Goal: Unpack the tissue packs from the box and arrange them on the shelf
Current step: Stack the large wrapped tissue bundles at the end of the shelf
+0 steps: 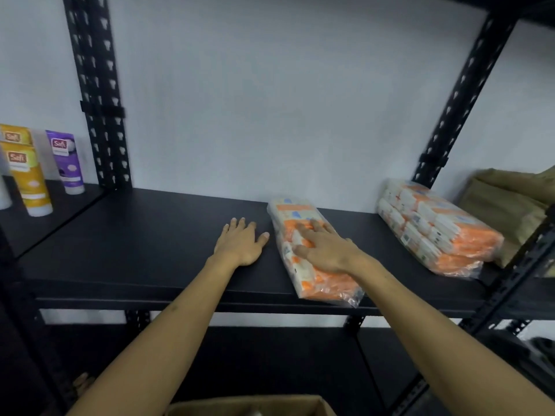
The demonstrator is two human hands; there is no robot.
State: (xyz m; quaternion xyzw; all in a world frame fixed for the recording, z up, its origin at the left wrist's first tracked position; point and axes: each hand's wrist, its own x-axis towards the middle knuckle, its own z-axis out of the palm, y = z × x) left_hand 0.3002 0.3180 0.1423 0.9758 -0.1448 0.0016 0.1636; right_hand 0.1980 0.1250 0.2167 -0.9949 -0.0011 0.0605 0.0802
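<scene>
Right hand lies flat on top of the tissue pack, fingers straight and spread, pressing rather than gripping. From where I'm watching, that pack lies on the black shelf, towards the front edge and a little right of the middle, its near end poking just past the lip. Left hand rests open, palm down on the bare board just beside the pack's left side, not touching it as far as I can tell.

I read this as the placing step: one pack set down and being squared up. It sits slightly askew to the front edge, so the next move calls for a nudge back and a turn, to bring it in line.

Further right, near the right rear post, a stack of tissue packs is already down, well apart from this one. At the bottom edge of view, the cardboard box waits below the shelf; its contents I can't make out. Off on the left-hand shelf stand yellow tubes and a purple tube.
</scene>
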